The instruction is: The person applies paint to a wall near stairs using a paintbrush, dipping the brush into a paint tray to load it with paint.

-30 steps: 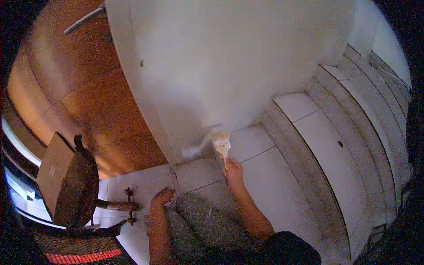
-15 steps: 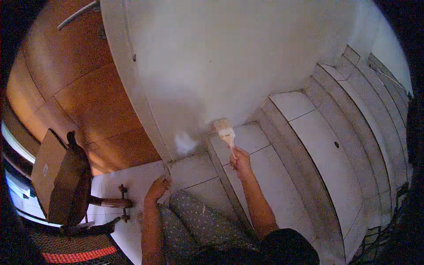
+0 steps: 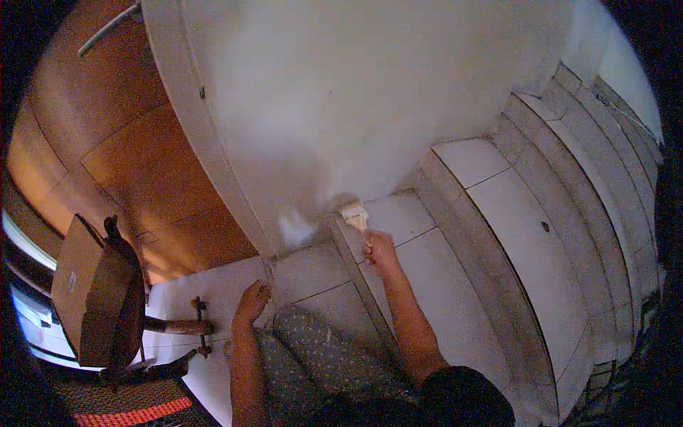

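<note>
A flat paintbrush (image 3: 356, 215) with a pale handle and light bristles is gripped in my right hand (image 3: 380, 249). Its bristle end points at the foot of the white wall (image 3: 384, 92), beside the lowest tiled step (image 3: 405, 213); whether they touch is hard to tell. Over the floor near my left knee, my left hand (image 3: 252, 302) is closed with its fingers curled. What it holds, if anything, is hidden. My legs in grey dotted trousers (image 3: 313, 341) are bent below the hands.
Tiled stairs (image 3: 526, 235) climb to the right, with a small dark spot (image 3: 545, 226) on one tread. On the left are an orange-brown door (image 3: 163, 164), a cardboard box (image 3: 99, 285) by dark wooden furniture (image 3: 178, 326), and a dark woven mat (image 3: 128, 398) with a red stripe.
My right hand and the paintbrush have shifted slightly left and the brush has tilted a little. My left hand has moved slightly left, still closed. The whole view has shifted a bit.
</note>
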Available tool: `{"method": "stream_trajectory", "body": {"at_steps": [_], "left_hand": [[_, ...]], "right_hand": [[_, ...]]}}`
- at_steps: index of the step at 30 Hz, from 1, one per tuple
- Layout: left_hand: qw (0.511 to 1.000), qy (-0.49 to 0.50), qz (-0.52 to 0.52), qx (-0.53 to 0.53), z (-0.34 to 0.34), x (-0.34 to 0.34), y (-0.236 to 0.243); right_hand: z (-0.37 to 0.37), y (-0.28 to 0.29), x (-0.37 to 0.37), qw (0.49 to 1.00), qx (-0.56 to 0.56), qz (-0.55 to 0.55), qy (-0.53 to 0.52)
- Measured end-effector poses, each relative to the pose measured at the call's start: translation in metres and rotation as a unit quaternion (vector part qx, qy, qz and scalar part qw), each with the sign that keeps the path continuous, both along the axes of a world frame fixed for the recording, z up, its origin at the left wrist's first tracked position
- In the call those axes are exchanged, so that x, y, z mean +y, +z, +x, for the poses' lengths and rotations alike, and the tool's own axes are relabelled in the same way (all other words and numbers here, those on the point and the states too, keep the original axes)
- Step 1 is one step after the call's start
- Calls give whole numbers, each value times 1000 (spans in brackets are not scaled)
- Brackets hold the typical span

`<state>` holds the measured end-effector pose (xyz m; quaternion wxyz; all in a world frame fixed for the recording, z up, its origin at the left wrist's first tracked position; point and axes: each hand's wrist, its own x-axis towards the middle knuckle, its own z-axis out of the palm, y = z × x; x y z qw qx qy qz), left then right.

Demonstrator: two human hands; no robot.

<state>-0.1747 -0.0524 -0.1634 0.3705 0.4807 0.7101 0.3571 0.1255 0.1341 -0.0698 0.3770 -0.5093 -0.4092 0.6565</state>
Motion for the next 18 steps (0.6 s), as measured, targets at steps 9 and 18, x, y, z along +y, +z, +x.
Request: {"method": "stream_trajectory", "body": {"at_steps": [9,18], "left_hand": [[988,-42,-52,140,1,11,-3],[995,-7,-96,35,22,3,24]], "right_hand": [[6,-23,-56,994,89,32,-55],[-38,-59,-60,910,-240,328,-82]]}}
